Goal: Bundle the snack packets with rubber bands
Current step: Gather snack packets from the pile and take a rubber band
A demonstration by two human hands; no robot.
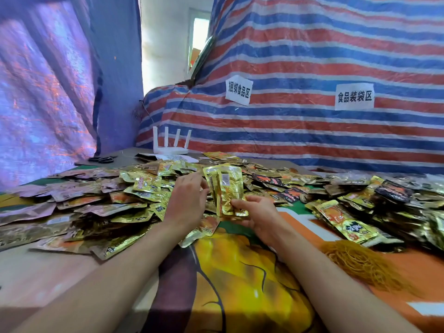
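A small stack of gold snack packets (227, 186) stands upright on edge above the middle of the table. My right hand (255, 211) grips its lower end from the right, thumb on the front packet. My left hand (189, 198) touches the stack's left side with curled fingers. A wide heap of loose gold and brown packets (134, 188) covers the table behind and to the left. A pile of tan rubber bands (360, 263) lies at the right, beside my right forearm.
More dark and gold packets (374, 205) are heaped at the right. A white router (170, 145) and black scissors (102, 159) sit at the back. The table wears an orange-and-yellow printed cloth (240, 272). Striped tarpaulin (312, 116) walls the far side.
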